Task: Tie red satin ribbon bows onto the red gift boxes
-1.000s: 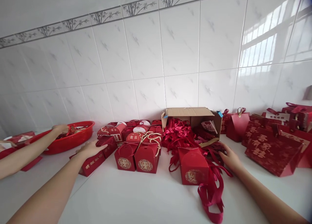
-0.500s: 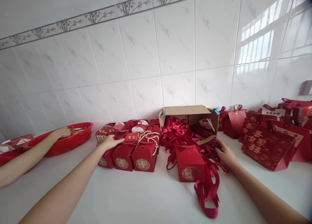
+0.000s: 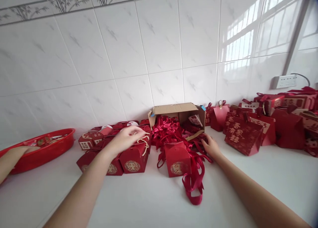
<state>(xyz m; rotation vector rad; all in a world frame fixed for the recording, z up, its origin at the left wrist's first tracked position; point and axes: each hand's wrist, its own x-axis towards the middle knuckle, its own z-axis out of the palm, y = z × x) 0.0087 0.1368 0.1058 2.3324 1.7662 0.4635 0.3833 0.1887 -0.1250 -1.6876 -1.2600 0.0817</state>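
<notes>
My left hand (image 3: pixel 126 138) is over a cluster of red gift boxes (image 3: pixel 134 158), its fingers bent together on a pale gold cord (image 3: pixel 142 143) on top of them. The fingertips partly cover the cord. My right hand (image 3: pixel 211 147) is at the right side of a heap of red ribbons (image 3: pixel 171 128), its fingers curled around dark red ribbon at the edge; the fingertips are partly hidden. Between my hands, a single red box (image 3: pixel 177 158) stands upright in front of the heap, with a long ribbon loop (image 3: pixel 195 185) lying beside it.
An opened cardboard box (image 3: pixel 175 108) lies against the tiled wall, ribbons spilling out. Several red gift bags (image 3: pixel 243 135) stand at the right, below a power socket (image 3: pixel 284 81). At far left, another person's hand (image 3: pixel 23 152) reaches into a red basin (image 3: pixel 54 152).
My left hand has moved right across the boxes from a red label to the cord. The view has turned right. My right hand stays by the ribbons.
</notes>
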